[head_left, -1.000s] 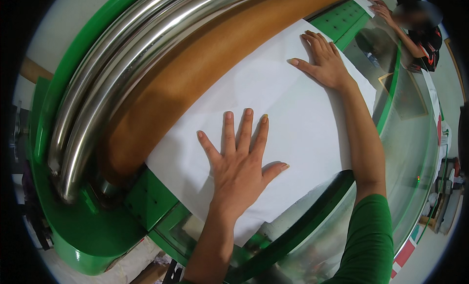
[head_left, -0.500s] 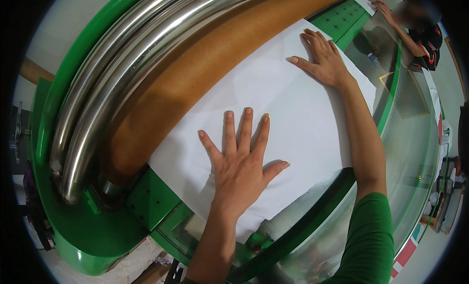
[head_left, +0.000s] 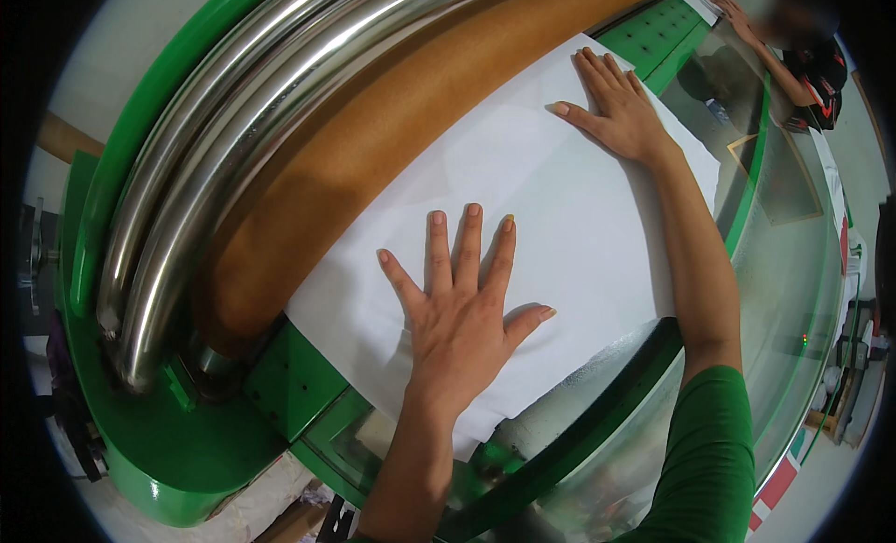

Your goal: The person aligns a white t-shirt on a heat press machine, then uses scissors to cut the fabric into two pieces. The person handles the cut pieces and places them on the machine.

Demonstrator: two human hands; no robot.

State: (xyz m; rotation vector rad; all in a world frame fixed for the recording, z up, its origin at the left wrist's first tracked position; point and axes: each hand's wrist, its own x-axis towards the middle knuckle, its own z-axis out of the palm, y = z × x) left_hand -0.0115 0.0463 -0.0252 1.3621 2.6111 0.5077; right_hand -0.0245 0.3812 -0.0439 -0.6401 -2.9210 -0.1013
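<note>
A white cloth piece [head_left: 551, 225] lies spread over the green machine's feed plate, its far edge running along the brown padded roller [head_left: 373, 151]. My left hand [head_left: 462, 324] rests palm down on the cloth's near left part, fingers spread wide. Toward its far right corner, my right hand [head_left: 621, 113] lies flat on the same cloth, thumb apart and fingers stretched toward the roller. Neither hand grips anything. Part of the cloth hangs down past the left wrist over the clear panel.
Shiny steel rollers [head_left: 168, 272] run behind the brown one within a green frame [head_left: 159, 450]. A dark curved rail [head_left: 579, 450] and a clear panel [head_left: 775, 263] lie on the near side. At the far right, another person's hand [head_left: 733, 15] is near a white piece [head_left: 698, 1].
My right hand's fingers have shifted slightly toward the roller. My left hand and the cloth stay almost where they were.
</note>
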